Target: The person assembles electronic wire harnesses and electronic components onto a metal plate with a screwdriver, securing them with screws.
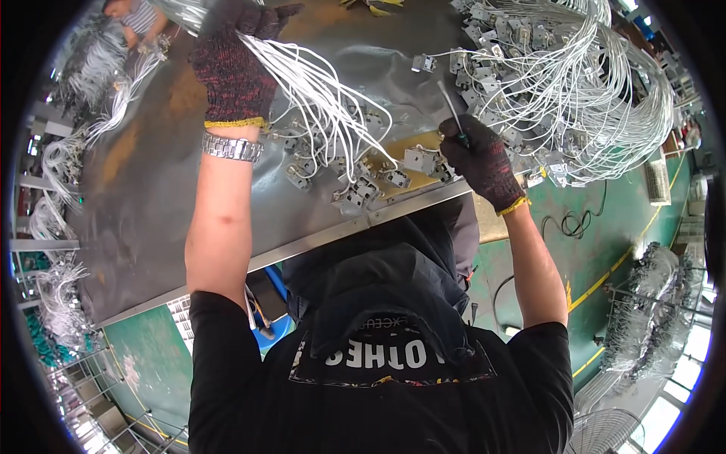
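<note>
My left hand [236,76], in a dark knitted glove with red flecks and a yellow cuff, is closed around a bundle of white cables [302,79]. The cables trail toward the near edge of the metal table and end in small metal brackets [361,191]. In a matching glove, my right hand [484,163] grips a screwdriver [451,104], its thin shaft pointing up and away from me. A larger bracket [427,161] lies just left of that hand, on a yellowish patch. One more bracket [423,63] on a cable lies beyond the screwdriver tip.
A big heap of white cables [605,98] with brackets covers the table's right side. The metal tabletop [151,227] ends in a raised near edge. Cable bundles hang on racks [57,246] at left and on another [650,310] at lower right. Another person [140,21] is at far left.
</note>
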The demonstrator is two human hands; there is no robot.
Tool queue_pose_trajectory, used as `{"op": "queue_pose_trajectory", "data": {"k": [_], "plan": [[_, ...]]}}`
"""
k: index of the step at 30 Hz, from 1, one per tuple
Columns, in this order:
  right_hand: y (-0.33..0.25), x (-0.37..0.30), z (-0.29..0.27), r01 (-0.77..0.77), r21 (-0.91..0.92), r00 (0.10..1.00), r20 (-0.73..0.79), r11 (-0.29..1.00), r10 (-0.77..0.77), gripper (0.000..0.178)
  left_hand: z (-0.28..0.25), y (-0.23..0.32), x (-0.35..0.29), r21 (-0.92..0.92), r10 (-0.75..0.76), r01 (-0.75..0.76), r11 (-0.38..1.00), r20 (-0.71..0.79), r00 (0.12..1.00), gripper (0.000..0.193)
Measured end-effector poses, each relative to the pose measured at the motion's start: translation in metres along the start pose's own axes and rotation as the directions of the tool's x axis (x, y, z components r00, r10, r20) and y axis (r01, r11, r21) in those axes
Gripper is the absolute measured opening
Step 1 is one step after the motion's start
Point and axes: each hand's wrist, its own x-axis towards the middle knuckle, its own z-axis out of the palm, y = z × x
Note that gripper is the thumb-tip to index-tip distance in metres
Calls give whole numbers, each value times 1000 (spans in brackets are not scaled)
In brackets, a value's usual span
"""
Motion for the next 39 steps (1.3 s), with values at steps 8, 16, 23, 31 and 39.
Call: {"op": "queue_pose_trajectory", "data": {"k": [8,16,23,31,39], "plan": [[-25,-1,9,227,-373,973,124,900,-194,20,-51,31,11,-236,-200,211,949,69,977,23],[-37,13,3,25,-210,956,291,977,38,19,-12,25,3,-118,-39,27,993,-102,994,15],[-27,13,-20,-294,-6,926,247,956,286,16,-16,15,-4,-27,-16,12,1000,-163,986,19],[-22,3,-3,147,-420,973,225,895,-55,50,-4,6,-7,-99,-100,91,991,-91,991,20],[-2,-11,15,282,-658,959,209,698,-191,61,20,3,-10,1,-79,84,996,-344,936,17]]}}
